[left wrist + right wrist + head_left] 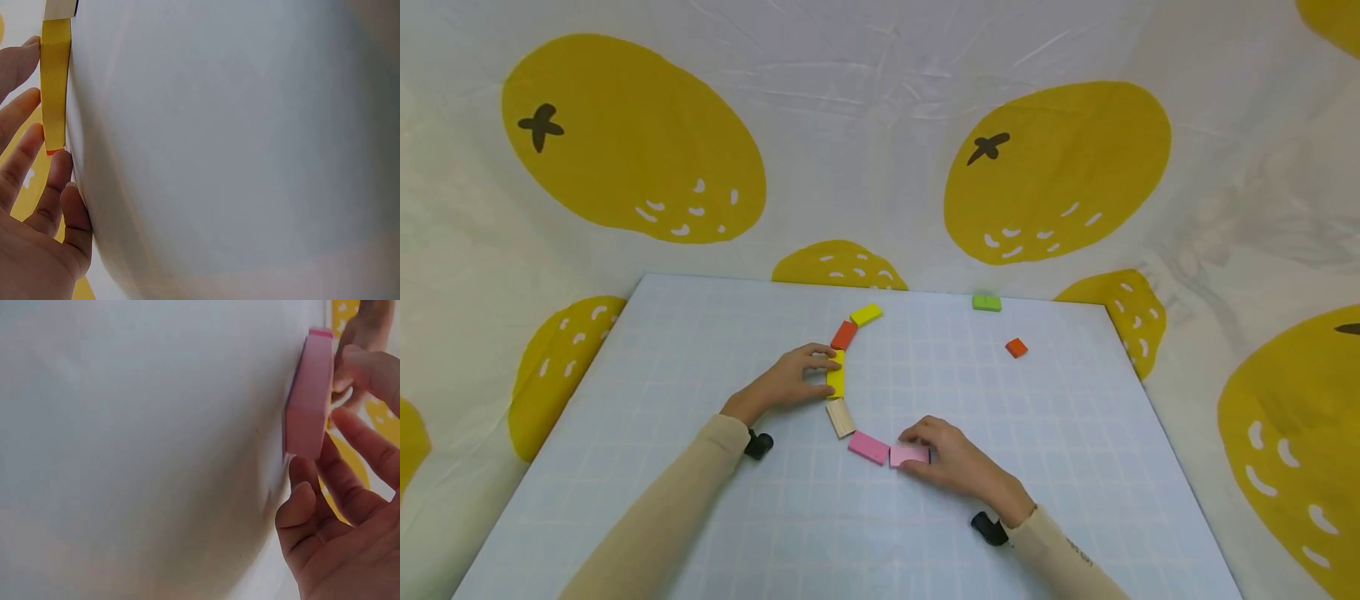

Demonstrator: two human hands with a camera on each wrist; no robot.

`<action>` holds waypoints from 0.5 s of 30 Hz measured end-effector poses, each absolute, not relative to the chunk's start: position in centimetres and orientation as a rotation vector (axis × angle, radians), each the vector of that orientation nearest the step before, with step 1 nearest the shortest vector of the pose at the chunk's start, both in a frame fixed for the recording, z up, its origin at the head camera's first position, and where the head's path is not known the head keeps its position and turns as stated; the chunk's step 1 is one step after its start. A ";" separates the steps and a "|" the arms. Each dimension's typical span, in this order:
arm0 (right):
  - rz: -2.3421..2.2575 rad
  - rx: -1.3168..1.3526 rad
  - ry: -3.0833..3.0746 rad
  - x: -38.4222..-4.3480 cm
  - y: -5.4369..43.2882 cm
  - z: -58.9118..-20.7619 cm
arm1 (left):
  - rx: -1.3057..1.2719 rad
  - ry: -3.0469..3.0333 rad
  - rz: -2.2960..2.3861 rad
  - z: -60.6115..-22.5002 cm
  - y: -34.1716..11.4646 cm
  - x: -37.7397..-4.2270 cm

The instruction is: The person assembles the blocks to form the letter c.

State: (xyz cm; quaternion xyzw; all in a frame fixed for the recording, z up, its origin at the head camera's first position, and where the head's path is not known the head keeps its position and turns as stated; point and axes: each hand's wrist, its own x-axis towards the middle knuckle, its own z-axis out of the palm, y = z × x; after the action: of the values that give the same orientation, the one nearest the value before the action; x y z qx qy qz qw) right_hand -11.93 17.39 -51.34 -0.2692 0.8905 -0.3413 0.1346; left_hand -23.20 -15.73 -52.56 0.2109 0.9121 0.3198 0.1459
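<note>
A curved row of flat domino-like blocks lies on the white table. My left hand (pixel 788 377) rests spread fingertips and thumb along a yellow block (pixel 836 382) in the row. In the left wrist view the fingertips touch the upper face of that yellow block (pixel 55 87). At the row's near end, my right hand (pixel 955 458) is over a light pink block (pixel 907 456), thumb at its near side and index finger by its far side. Loosely bent fingers surround this pink block (pixel 307 419) in the right wrist view.
Between the hands, the row has a bare wood block (pixel 840 418) and a darker pink block (pixel 868 447). Beyond the left hand come a red block (pixel 844 335) and another yellow block (pixel 867 315). A green block (pixel 987 303) and an orange block (pixel 1017 347) lie far right.
</note>
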 end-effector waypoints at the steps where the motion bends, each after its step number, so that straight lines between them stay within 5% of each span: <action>1: -0.990 -0.762 2.586 -12.0 17.6 -51.2 | 0.604 2.625 0.922 -52.5 -15.6 -23.2; 15: -0.998 -0.693 2.695 -15.3 19.6 -48.5 | 0.628 2.636 0.931 -52.7 -15.6 -23.2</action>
State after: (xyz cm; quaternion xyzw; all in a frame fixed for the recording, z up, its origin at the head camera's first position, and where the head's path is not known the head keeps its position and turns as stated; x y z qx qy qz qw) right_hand -15.32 19.62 -48.46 -0.2334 0.9078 -0.3360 0.0925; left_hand -23.25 -15.57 -52.67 0.2169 0.9113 0.3219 0.1377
